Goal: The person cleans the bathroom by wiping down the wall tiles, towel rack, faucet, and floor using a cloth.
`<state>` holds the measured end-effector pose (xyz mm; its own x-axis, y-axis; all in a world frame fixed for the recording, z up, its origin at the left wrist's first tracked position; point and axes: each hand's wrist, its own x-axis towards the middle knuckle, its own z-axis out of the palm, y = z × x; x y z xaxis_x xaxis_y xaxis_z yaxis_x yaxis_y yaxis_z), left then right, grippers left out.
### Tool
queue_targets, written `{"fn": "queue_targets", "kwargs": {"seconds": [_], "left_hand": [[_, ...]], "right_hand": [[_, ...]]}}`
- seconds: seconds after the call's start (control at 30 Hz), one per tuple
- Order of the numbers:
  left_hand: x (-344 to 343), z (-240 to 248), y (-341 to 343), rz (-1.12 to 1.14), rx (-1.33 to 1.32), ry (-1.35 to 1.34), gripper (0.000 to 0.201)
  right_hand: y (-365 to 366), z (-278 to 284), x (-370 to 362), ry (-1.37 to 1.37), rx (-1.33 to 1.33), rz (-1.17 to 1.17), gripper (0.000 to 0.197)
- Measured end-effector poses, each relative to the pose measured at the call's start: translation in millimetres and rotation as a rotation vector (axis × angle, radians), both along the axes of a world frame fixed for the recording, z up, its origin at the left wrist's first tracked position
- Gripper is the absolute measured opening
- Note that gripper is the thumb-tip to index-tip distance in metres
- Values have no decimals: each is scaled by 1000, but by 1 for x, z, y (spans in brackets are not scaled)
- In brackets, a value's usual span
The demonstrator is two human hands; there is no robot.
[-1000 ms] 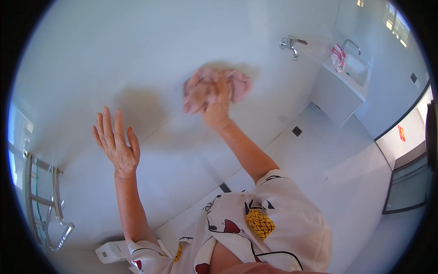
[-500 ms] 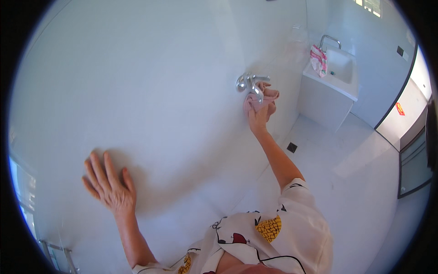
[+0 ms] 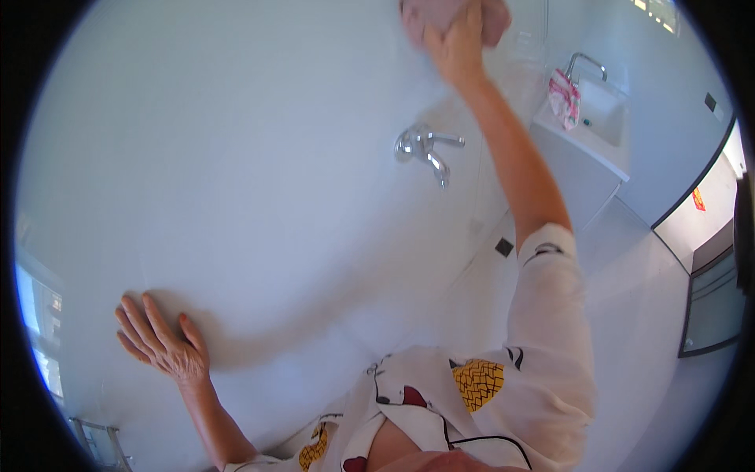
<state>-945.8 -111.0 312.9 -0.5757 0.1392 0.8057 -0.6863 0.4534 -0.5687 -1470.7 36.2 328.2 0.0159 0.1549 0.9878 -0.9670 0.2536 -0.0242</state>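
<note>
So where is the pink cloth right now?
In the head view, the pink cloth is at the top edge, pressed to the white wall under the right hand, above the chrome tap.

A small red-orange sign [image 3: 697, 199] hangs on the white surface at right.

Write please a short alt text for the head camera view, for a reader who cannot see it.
A person's right hand presses a pink cloth high against a white wall, while the left hand lies flat on the wall lower down. A chrome tap sticks out of the wall between them, and a white sink stands at the right.
</note>
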Motion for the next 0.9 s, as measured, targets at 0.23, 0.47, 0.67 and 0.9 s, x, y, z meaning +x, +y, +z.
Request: {"fn": "queue_targets", "kwargs": {"seconds": [0.23,0.47,0.67,0.9], "left_hand": [[-11,0,-4,-38,-22,-15,50],[-1,-2,1,-30,22,16,50],[-5,-5,-2,-46,90,57,48],[-9,-3,-2,-116,63,85,47]], "right_hand": [[8,-37,-66,-171,-127,-93,70],[39,-191,-6,-585,5,78,48],[90,-143,48,-1021,-236,699,39],[85,13,140,-601,891,488,38]]}}
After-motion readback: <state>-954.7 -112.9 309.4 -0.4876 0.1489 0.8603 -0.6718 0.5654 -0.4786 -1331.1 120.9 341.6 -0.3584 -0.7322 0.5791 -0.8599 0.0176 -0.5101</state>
